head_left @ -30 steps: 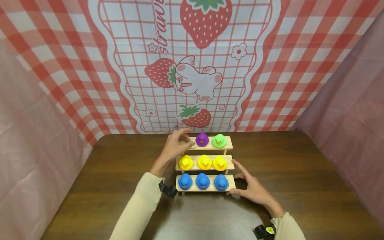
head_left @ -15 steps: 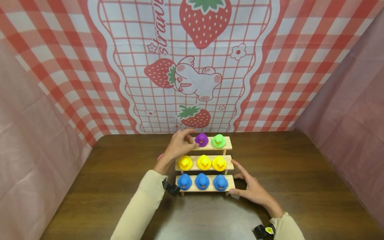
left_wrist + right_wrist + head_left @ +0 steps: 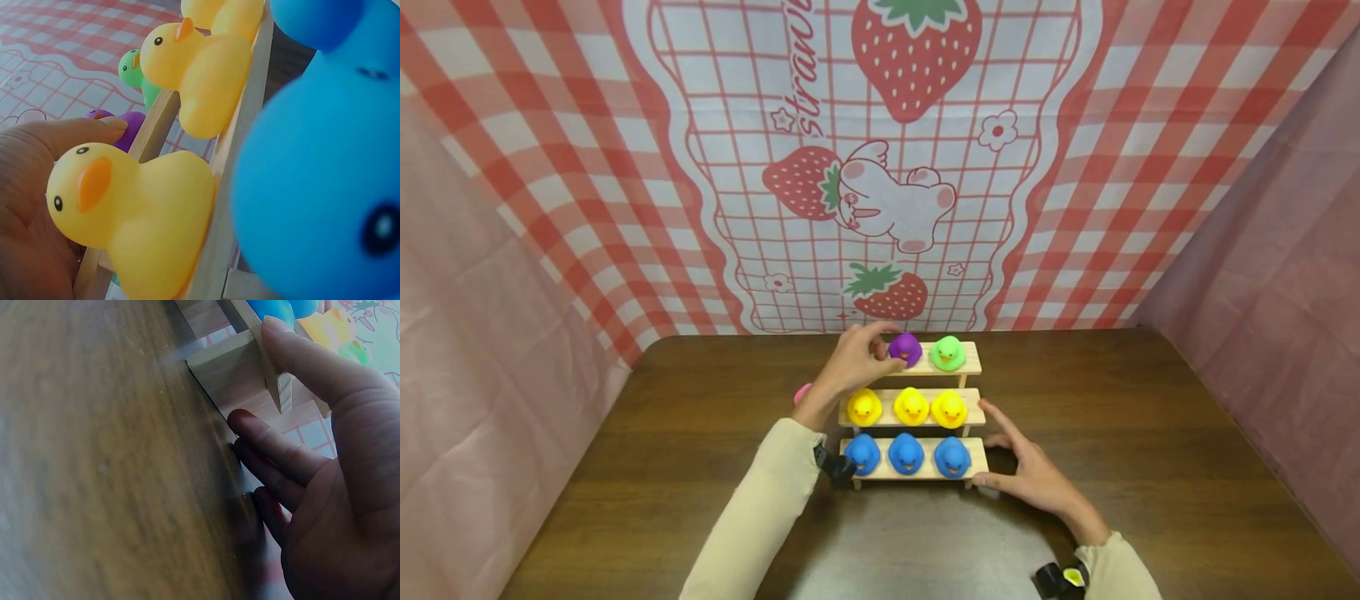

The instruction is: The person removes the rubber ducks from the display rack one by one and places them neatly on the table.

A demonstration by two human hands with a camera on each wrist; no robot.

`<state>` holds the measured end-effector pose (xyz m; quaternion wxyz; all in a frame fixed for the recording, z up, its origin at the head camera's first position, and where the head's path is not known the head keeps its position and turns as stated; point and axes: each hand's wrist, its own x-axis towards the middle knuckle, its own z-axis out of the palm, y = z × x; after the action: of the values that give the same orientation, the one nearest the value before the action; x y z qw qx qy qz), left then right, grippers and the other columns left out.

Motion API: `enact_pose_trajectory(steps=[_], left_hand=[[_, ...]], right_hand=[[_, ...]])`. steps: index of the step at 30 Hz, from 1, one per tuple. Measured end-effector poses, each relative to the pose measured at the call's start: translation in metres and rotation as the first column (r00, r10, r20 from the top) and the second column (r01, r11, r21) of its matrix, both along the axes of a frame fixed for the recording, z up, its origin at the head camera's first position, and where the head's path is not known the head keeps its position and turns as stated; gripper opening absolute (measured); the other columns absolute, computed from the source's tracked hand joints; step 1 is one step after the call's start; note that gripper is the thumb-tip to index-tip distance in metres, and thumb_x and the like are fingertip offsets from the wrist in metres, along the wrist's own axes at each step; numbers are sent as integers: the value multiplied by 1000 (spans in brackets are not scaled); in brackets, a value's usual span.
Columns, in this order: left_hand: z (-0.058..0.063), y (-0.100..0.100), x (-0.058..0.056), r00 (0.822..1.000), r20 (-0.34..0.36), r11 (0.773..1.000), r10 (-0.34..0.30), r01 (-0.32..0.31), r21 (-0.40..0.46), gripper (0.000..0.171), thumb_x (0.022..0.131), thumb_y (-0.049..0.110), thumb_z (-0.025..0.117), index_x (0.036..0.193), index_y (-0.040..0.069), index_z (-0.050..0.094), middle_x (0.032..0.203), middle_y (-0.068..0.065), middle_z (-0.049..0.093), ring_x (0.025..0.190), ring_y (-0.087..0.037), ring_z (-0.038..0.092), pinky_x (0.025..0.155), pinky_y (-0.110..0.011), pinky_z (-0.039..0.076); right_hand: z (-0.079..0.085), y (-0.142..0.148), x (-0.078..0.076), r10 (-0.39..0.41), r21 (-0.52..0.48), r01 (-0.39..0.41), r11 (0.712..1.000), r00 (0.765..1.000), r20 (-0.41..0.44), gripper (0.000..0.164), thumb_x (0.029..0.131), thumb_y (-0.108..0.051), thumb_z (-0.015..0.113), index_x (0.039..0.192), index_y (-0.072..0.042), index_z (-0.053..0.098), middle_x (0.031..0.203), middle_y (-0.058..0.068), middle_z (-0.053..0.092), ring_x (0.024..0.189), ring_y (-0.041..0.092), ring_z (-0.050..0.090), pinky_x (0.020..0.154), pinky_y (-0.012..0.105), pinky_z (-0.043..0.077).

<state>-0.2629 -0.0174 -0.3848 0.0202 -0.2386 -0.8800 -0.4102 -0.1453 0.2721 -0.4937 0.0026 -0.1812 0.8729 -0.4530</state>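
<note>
A three-tier wooden stand (image 3: 972, 465) carries rubber ducks facing the front. On its top tier sit a purple duck (image 3: 905, 351) and a green duck (image 3: 947, 353). My left hand (image 3: 852, 360) pinches the purple duck from the left, thumb in front and index finger behind; in the left wrist view the thumb (image 3: 114, 126) overlaps that duck. Yellow ducks (image 3: 912, 407) line the middle tier and blue ducks (image 3: 907, 454) the bottom one. My right hand (image 3: 1036, 475) rests against the stand's right end, fingers spread, its thumb (image 3: 294, 347) on the bottom tier's edge.
A pink object (image 3: 802, 392) lies on the wooden table (image 3: 700, 417) left of the stand, partly behind my left wrist. A strawberry-print cloth (image 3: 887, 208) hangs right behind the table, with pink cloth (image 3: 1262, 292) at the sides.
My left hand has moved right along the top tier, from beside the purple duck to around it. The pink object has come into sight behind the wrist. The right hand stays put.
</note>
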Motion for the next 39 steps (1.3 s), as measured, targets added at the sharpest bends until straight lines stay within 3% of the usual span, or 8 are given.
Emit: enact_pose_trajectory(steps=[10, 26, 39], left_hand=[[-1, 5, -2, 1000, -12, 999, 15, -15, -29, 52, 80, 26, 84, 127, 12, 67, 72, -3, 60, 82, -17, 46, 80, -29, 34], [-4, 7, -2, 999, -15, 999, 47, -47, 19, 42, 82, 23, 82, 121, 11, 72, 71, -3, 56, 78, -17, 41, 74, -27, 31], [-3, 3, -2, 999, -21, 994, 26, -24, 107, 40, 82, 16, 82, 120, 7, 72, 72, -5, 57, 77, -16, 44, 76, -27, 32]], right_hand=[[-1, 1, -1, -1, -7, 1, 1000, 1000, 0, 103, 80, -23, 84, 160, -25, 19, 120, 12, 72, 115, 12, 62, 105, 75, 28], [-2, 2, -1, -6, -2, 6, 1000, 1000, 10, 103, 81, -24, 84, 160, -27, 19, 119, 11, 72, 116, 14, 61, 104, 76, 29], [-1, 2, -1, -8, 5, 8, 1000, 1000, 13, 102, 81, -25, 84, 160, -28, 19, 120, 11, 72, 115, 13, 62, 104, 76, 30]])
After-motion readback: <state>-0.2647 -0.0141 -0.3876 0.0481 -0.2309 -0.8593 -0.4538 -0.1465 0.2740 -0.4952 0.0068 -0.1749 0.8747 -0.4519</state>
